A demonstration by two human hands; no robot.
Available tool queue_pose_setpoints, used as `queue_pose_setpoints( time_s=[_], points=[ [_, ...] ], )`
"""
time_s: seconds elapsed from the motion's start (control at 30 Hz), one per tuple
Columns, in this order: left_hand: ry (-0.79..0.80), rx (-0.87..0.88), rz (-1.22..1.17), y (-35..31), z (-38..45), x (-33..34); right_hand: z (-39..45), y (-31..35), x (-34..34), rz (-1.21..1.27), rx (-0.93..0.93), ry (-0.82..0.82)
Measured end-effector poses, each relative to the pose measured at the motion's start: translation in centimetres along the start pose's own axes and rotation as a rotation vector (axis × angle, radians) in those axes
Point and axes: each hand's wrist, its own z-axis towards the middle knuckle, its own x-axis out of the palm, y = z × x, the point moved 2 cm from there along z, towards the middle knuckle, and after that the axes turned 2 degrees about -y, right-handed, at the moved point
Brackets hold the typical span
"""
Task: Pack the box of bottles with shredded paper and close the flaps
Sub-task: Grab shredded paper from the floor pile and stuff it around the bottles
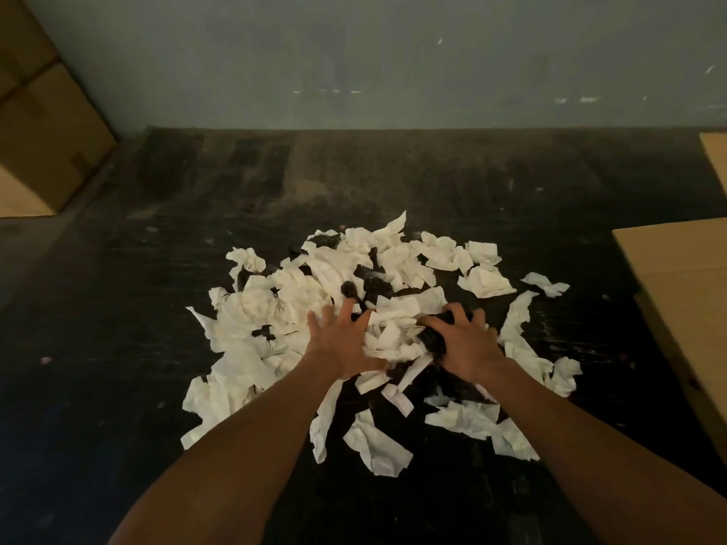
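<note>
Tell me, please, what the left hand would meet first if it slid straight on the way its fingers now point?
The left hand points away from the person, so it would likely push straight into more of the shredded paper heaped just beyond its fingertips, though depth there is hard to judge.

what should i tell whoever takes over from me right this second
Left hand: fingers spread, pressing into the pile of torn paper.
Right hand: fingers curled, gripping a clump of dark and white scraps.
Paper lies loose on the dark floor; a cardboard flap shows at the right edge. No bottles in view.
Done: cannot tell from here.
Left: gather the paper, pack it into the box, close the flaps.
</note>
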Motion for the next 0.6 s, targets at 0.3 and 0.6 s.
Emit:
queue_pose_setpoints(
  time_s=[0.3, 0.6],
  points=[
    [-0.121, -0.028, -0.047, -0.2, -1.6, 0.7, -1.5, 1.3, 0.9, 0.122, 0.026, -0.057],
    [-0.135, -0.008, -0.116, -0.2, -3.7, 0.5, -3.0, 2.1, 0.2, 0.142, 0.072, -0.047]
  ],
)
